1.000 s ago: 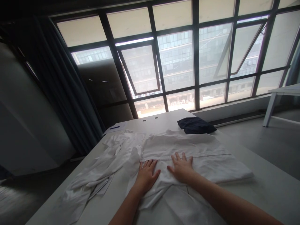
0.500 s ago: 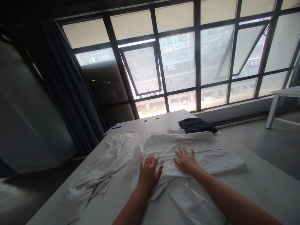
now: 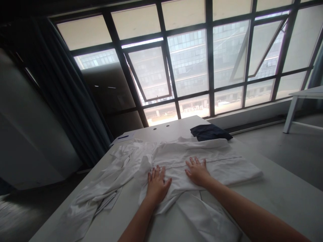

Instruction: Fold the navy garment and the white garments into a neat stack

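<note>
Two hands lie flat, palms down, on a white garment point(image 3: 227, 163) spread across a pale table point(image 3: 280, 198). The left hand point(image 3: 156, 184) rests near the garment's left edge, fingers spread and straight, grasping nothing. The right hand point(image 3: 198, 171) lies just beside it, further from the person, also opened out with its fingers fanned over a straight seam that runs across the fabric; it holds nothing either. Both forearms reach in from the bottom of the view. The garment sits in the middle of the table, its right part folded into a neat flat block, while a looser part trails towards the person under the arms.

Left of the hands a rumpled white cloth point(image 3: 106, 188) stretches along the table's left side; whether it joins the garment cannot be told. Beyond the garment, near the far edge, lies a folded dark blue cloth point(image 3: 209, 132). A sheet of paper point(image 3: 120, 139) with a blue pen point(image 3: 123, 136) on it sits at the far left corner. Behind the table rises a large gridded window point(image 3: 189, 64), with a dark curtain point(image 3: 73, 101) at its left and a second table point(image 3: 305, 94) at the far right
</note>
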Action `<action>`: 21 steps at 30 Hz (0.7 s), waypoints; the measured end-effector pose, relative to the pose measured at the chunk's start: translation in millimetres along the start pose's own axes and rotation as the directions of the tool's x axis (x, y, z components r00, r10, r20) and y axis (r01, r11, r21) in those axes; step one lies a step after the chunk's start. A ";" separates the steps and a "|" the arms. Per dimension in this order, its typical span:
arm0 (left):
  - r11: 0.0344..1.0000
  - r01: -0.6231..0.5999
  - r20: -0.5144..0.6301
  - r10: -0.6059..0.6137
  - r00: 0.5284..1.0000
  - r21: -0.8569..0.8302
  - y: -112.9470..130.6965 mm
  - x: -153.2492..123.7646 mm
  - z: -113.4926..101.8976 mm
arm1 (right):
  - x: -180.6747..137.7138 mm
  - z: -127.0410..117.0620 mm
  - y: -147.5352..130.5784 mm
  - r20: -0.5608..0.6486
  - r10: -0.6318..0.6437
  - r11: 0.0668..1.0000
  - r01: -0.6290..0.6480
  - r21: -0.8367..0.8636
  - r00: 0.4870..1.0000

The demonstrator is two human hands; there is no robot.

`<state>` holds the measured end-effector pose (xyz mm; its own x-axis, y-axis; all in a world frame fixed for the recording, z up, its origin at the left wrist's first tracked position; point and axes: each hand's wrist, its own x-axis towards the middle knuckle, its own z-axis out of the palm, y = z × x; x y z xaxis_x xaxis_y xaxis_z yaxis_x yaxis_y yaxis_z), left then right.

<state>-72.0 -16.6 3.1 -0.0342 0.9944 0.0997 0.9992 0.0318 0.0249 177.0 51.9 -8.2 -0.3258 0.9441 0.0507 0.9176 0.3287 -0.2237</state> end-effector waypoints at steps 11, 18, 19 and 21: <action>0.999 -0.025 -0.022 0.025 0.999 -0.031 -3.2 -1.0 4.6 | -0.6 -3.1 -2.8 0.007 0.003 1.000 -0.003 0.004 1.000; 0.999 -0.027 -0.021 0.026 0.999 -0.046 -4.8 -0.5 5.8 | -0.5 -3.7 -4.3 0.028 0.008 1.000 -0.007 -0.007 1.000; 0.999 -0.026 -0.020 0.025 0.999 -0.047 -4.9 -0.6 5.7 | -0.7 -4.3 -4.5 0.030 0.008 1.000 -0.008 -0.007 1.000; 0.999 -0.023 -0.021 0.022 1.000 -0.048 -5.0 -0.7 5.6 | -1.2 -5.6 -4.8 0.030 0.009 1.000 -0.009 -0.007 1.000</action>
<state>-76.8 -16.9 -2.7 -0.0122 0.9926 0.1207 0.9975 0.0037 0.0702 174.2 49.3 -1.8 -0.3244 0.9457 0.0193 0.9220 0.3206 -0.2172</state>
